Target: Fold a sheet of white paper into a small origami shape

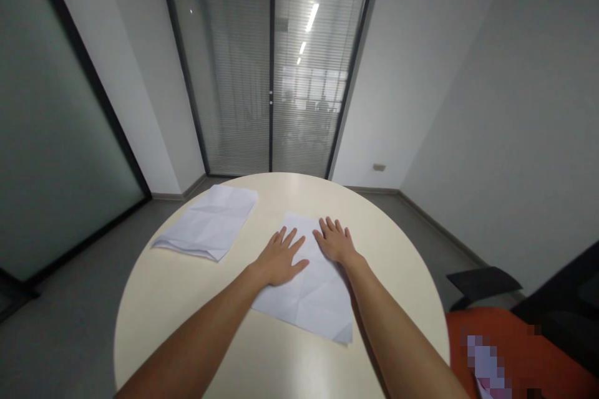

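A creased white sheet of paper (311, 296) lies on the round cream table (187, 299), its lower right corner slightly bent. My left hand (279, 260) rests on the sheet's left side with the fingers spread. Across from it, my right hand (336, 241) lies palm down at the sheet's upper right edge, fingers apart. Neither hand grips anything. Parts of the sheet are covered by both hands. A stack of creased white papers (210, 218) sits at the table's far left, apart from my hands.
At the lower right stands an orange chair (528, 349) with a black armrest (486, 283); a pixelated item lies on its seat. Beyond the table is a glass partition with blinds (238, 75). White walls (491, 106) stand on the right.
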Demonstrator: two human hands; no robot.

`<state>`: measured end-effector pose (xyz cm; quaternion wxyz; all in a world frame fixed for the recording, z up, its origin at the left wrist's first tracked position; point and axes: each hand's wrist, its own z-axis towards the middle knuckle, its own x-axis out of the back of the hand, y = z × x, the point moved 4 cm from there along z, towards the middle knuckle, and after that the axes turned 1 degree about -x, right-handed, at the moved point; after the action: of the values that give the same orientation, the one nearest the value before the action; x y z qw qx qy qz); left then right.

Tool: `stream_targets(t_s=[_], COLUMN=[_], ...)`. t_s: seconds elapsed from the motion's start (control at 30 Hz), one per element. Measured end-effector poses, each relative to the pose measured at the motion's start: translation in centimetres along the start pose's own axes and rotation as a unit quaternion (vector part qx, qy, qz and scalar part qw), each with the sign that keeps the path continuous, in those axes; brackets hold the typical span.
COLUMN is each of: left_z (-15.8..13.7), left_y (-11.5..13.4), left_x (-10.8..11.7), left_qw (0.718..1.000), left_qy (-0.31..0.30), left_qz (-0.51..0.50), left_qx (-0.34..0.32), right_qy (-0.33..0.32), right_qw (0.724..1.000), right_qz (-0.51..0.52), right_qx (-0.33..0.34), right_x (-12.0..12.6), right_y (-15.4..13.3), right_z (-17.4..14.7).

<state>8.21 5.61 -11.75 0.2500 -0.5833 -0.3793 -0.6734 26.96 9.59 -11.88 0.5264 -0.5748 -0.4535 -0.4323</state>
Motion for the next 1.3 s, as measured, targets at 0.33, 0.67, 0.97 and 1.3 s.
stream_targets(t_s=[0.33,0.67,0.97,1.3], left_z=[0.6,0.4,1.4,1.1], left_y=[-2.9,-1.7,-2.5,-3.3], left_x=[0.0,-0.1,-0.4,0.2], left_qw=[0.991,0.992,0.988,0.991], left_qy=[0.078,0.09,0.112,0.089], left_qz=[0.049,0.056,0.049,0.025], left_qx=[0.098,0.069,0.096,0.095], right_qy=[-0.037,-0.008,0.034,0.015], right_qw=[0.978,0.99,0.974,0.99], right_qz=[0.044,0.008,0.032,0.006], right_qx=[0.199,0.144,0.222,0.139], right_x=[0.1,-0.4,0.0,-0.9], right_y=[-4.9,-4.3,-6.4,-4.8], right_z=[-2.5,-1.4,-2.1,-1.2])
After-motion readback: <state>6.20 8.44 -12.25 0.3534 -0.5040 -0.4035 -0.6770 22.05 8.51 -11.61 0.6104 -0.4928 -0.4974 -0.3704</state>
